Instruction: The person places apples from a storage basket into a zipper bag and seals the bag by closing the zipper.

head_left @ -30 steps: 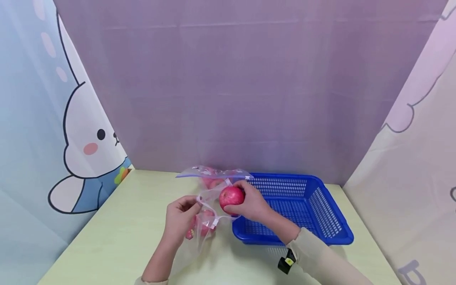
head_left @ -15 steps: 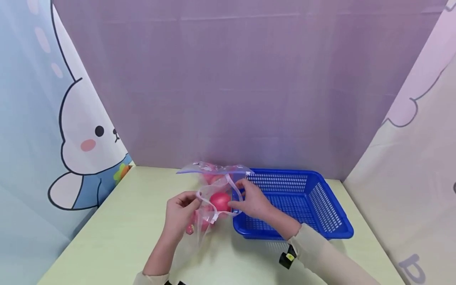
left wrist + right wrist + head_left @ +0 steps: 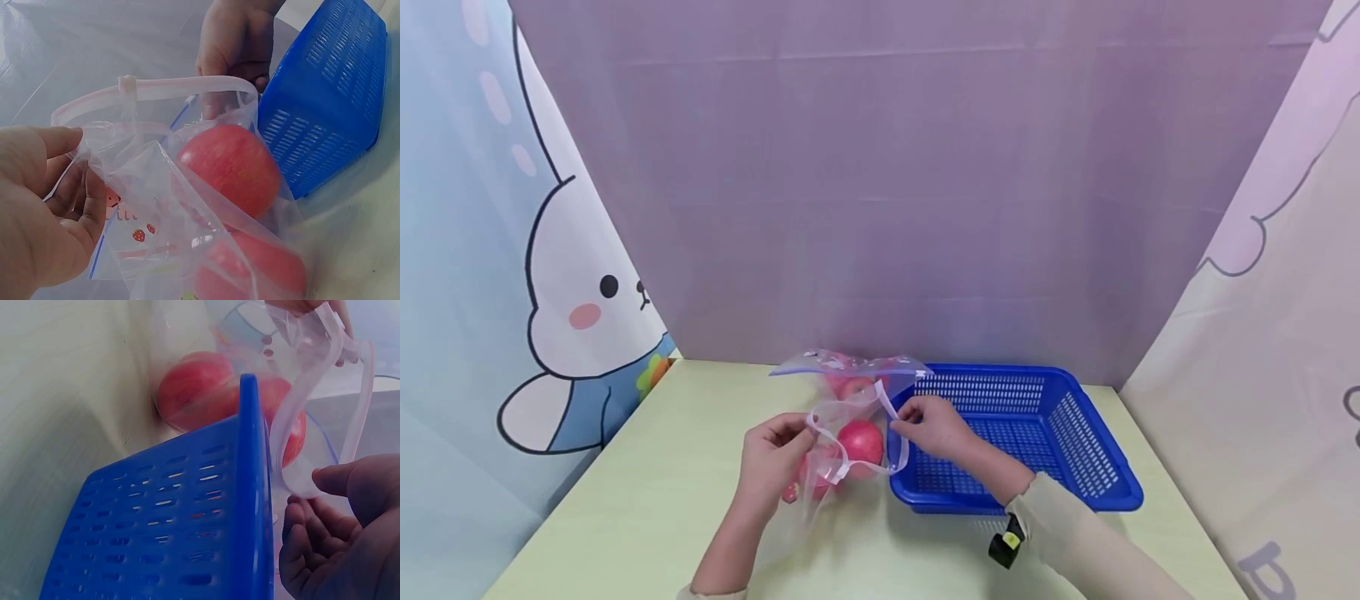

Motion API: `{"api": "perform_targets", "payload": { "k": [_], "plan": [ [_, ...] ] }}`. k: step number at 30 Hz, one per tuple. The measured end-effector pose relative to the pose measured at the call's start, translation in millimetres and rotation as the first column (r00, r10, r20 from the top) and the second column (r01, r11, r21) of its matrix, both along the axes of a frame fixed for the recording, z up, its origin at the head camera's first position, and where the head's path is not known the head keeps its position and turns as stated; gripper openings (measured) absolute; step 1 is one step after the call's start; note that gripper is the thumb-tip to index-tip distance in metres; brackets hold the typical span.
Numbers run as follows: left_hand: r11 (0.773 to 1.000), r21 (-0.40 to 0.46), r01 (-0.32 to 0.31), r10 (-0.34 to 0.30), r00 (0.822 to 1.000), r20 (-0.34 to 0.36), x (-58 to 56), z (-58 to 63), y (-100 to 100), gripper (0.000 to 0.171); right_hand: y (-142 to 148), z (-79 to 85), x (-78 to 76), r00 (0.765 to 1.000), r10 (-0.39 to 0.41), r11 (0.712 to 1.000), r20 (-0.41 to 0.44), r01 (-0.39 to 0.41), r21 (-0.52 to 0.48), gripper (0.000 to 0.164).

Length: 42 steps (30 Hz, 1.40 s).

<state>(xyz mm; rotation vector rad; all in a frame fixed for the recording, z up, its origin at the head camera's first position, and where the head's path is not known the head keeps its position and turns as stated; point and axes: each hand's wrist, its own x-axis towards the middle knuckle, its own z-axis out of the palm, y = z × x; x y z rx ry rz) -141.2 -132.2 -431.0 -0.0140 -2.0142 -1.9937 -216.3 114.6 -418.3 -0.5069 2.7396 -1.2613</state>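
A clear zip bag (image 3: 835,473) with a pale pink zip strip stands with its mouth spread on the table. My left hand (image 3: 767,462) pinches its left rim between thumb and fingers. On the opposite side, my right hand (image 3: 936,429) pinches the rim with thumb and fingertips, beside the basket wall. One red apple (image 3: 231,172) lies inside near the mouth, and another apple (image 3: 253,269) shows lower down through the plastic. Small strawberry prints (image 3: 139,235) mark the bag's front.
Close to the bag's right stands a blue slotted basket (image 3: 1120,492). Behind is a second zip bag (image 3: 805,368) with a purple-blue strip and red apples in it. A grey-purple curtain (image 3: 880,208) closes off the back of the pale table (image 3: 647,475).
The apple in my right hand has gone into the bag and been let go. My right hand has since moved to the bag's right rim and pinches it; the left keeps its hold.
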Motion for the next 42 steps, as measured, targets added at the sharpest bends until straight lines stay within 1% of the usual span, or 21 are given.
{"api": "perform_targets", "payload": {
  "k": [3,8,11,13,14,16,17,19,21,23,24,26,27,29,31,33,36,38,40,41,42],
  "plan": [
    [1.0,-0.007,-0.004,0.004,1.0,0.006,2.6,-1.7,0,0.012,1,-2.2,0.6,1.0,0.006,1.0,0.017,-0.005,-0.017,0.008],
    [0.999,-0.038,-0.02,0.021,1.0,0.018,7.8,-3.8,-4,0.018,-2,-2.8,2.0,0.998,-0.006,0.996,0.064,0.012,-0.093,0.009],
    [0.999,-0.041,-0.033,0.033,0.999,0.0,14.8,-4.9,-6,0.021,-5,-2.3,3.1,0.997,-0.02,0.992,0.08,0.029,-0.119,0.009],
    [0.999,-0.046,-0.029,0.027,0.998,-0.049,21.1,-6.9,-7,0.019,-6,-2.3,3.8,0.996,-0.032,0.991,0.083,0.042,-0.124,0.009],
    [0.998,-0.064,-0.019,0.014,0.996,-0.088,25.1,-7.9,-8,0.017,-6,-2.5,4.2,0.996,-0.036,0.991,0.085,0.046,-0.125,0.009],
    [0.99,-0.142,-0.001,-0.022,0.986,-0.164,33.3,-12.3,-11,0.016,-7,-3.2,4.8,0.995,-0.039,0.99,0.095,0.051,-0.13,0.009],
    [0.981,-0.194,0.019,-0.059,0.977,-0.203,37.3,-15.3,-13,0.017,-7,-3.8,5.1,0.994,-0.04,0.99,0.1,0.053,-0.131,0.009],
    [0.945,-0.32,0.061,-0.147,0.957,-0.252,44.1,-21.1,-16,0.023,-6,-5.5,5.3,0.994,-0.036,0.99,0.106,0.05,-0.132,0.01],
    [0.898,-0.429,0.097,-0.224,0.941,-0.255,47.6,-26.0,-19,0.031,-6,-6.9,5.0,0.993,-0.039,0.989,0.11,0.054,-0.138,0.009],
    [0.861,-0.493,0.124,-0.273,0.931,-0.242,48.5,-28.0,-19,0.038,-6,-7.9,4.5,0.993,-0.044,0.987,0.108,0.06,-0.147,0.009],
    [0.85,-0.512,0.124,-0.276,0.932,-0.233,48.3,-28.3,-19,0.04,-7,-8.4,4.1,0.994,-0.042,0.986,0.103,0.058,-0.154,0.009],
    [0.838,-0.535,0.106,-0.266,0.935,-0.233,47.8,-29.2,-17,0.038,-7,-8.7,4.2,0.993,-0.041,0.985,0.11,0.059,-0.164,0.009],
    [0.834,-0.545,0.086,-0.254,0.937,-0.24,47.8,-29.8,-16,0.036,-8,-9.1,4.4,0.993,-0.035,0.985,0.114,0.054,-0.167,0.009],
    [0.824,-0.566,0.041,-0.237,0.931,-0.277,46.2,-30.4,-14,0.032,-7,-9.2,4.2,0.993,-0.024,0.985,0.12,0.044,-0.168,0.009],
    [0.803,-0.595,-0.011,-0.226,0.919,-0.322,44.9,-30.9,-12,0.032,-6,-9.8,4.0,0.991,-0.018,0.986,0.129,0.039,-0.165,0.01],
    [0.783,-0.619,-0.059,-0.225,0.901,-0.371,43.2,-30.8,-10,0.032,-6,-11.0,3.8,0.991,-0.014,0.986,0.13,0.035,-0.162,0.01],
    [0.762,-0.635,-0.13,-0.227,0.863,-0.45,39.8,-29.6,-8,0.031,-5,-11.8,4.2,0.991,-0.009,0.985,0.135,0.032,-0.171,0.01],
    [0.767,-0.62,-0.163,-0.23,0.833,-0.504,37.5,-28.8,-8,0.03,-5,-11.6,4.6,0.99,-0.004,0.982,0.144,0.031,-0.184,0.009],
    [0.773,-0.604,-0.194,-0.221,0.81,-0.543,35.7,-27.9,-8,0.029,-6,-11.0,5.4,0.988,0.005,0.981,0.154,0.025,-0.194,0.009],
    [0.778,-0.596,-0.199,-0.218,0.804,-0.553,35.2,-27.5,-9,0.029,-6,-10.8,5.7,0.987,0.009,0.981,0.159,0.023,-0.195,0.008],
    [0.784,-0.588,-0.198,-0.214,0.803,-0.556,34.6,-26.8,-10,0.029,-7,-10.5,6.2,0.987,0.015,0.98,0.159,0.017,-0.198,0.008]
  ]
}}
